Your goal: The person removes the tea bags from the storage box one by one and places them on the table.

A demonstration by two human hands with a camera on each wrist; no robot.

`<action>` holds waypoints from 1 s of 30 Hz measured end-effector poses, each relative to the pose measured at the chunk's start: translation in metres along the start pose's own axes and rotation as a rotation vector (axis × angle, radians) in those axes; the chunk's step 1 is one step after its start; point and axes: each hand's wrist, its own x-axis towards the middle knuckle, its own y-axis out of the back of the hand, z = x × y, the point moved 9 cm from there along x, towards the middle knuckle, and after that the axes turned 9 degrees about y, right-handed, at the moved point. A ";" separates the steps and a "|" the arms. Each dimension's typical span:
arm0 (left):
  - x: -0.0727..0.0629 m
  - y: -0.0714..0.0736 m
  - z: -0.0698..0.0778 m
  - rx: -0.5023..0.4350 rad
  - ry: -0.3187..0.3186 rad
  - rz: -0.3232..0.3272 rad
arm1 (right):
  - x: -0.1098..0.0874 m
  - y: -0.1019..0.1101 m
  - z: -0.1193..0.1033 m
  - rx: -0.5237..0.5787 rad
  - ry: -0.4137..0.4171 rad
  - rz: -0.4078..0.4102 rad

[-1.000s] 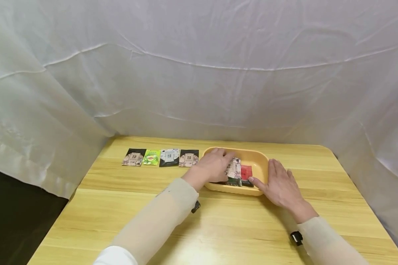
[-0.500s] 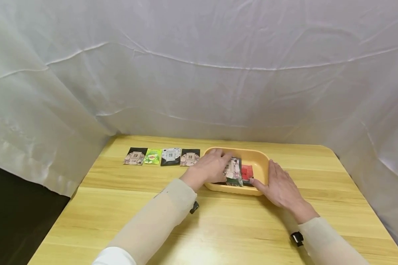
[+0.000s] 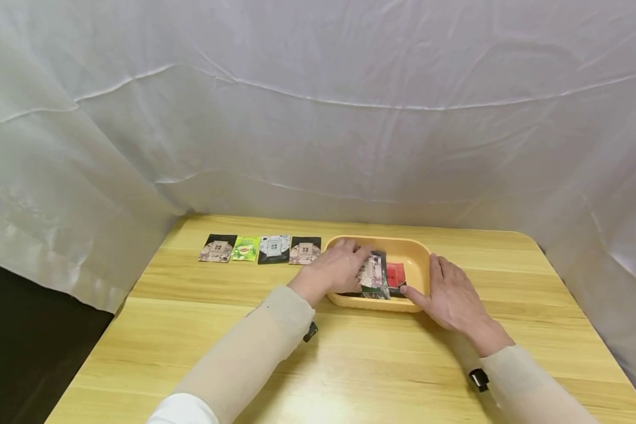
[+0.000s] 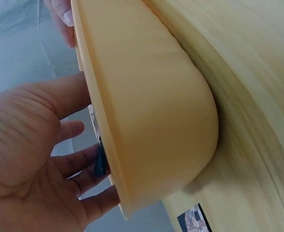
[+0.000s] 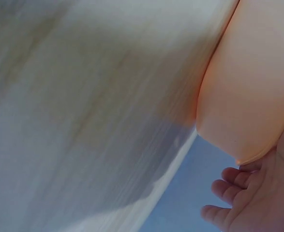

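A yellow plastic basket (image 3: 413, 252) sits on the wooden table with several tea bag sachets inside. My left hand (image 3: 335, 266) reaches over its left side, thumb near the front and fingers toward the back. Between them it holds a floral, dark-edged tea bag sachet (image 3: 372, 272) that lies tilted over others. In the left wrist view a dark sachet corner (image 4: 100, 162) shows by the fingers above the rim. A red sachet (image 3: 396, 275) lies to the right in the basket. My right hand (image 3: 453, 297) rests along the basket's right side, fingers extended and thumb over the front corner.
Left of the basket a row of sachets lies flat on the table (image 3: 403, 365): a black floral one (image 3: 218, 248), a green-yellow one (image 3: 246, 249), a white-and-black one (image 3: 274, 249) and another black floral one (image 3: 305, 251). A pale curtain (image 3: 318, 147) hangs behind.
Under my left fingers the floral sachet has shifted slightly, and more of a dark edge shows on its right. My right hand stays against the basket. The view has shifted a little.
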 end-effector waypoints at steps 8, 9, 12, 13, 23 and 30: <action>0.002 -0.006 -0.002 0.043 0.032 -0.054 | 0.000 -0.001 0.002 0.011 -0.010 -0.030; 0.002 -0.007 -0.003 0.060 0.038 -0.062 | 0.000 -0.001 0.002 0.012 -0.011 -0.033; 0.004 -0.011 -0.005 0.106 0.049 -0.085 | 0.001 -0.002 0.003 0.018 -0.014 -0.037; 0.004 -0.013 -0.005 0.121 0.050 -0.090 | 0.001 -0.002 0.002 0.019 -0.014 -0.037; 0.010 -0.025 -0.003 0.208 0.057 -0.120 | 0.002 -0.001 0.000 0.004 -0.004 -0.032; 0.008 -0.026 -0.004 0.180 0.080 -0.124 | 0.001 0.000 0.000 -0.009 0.013 -0.024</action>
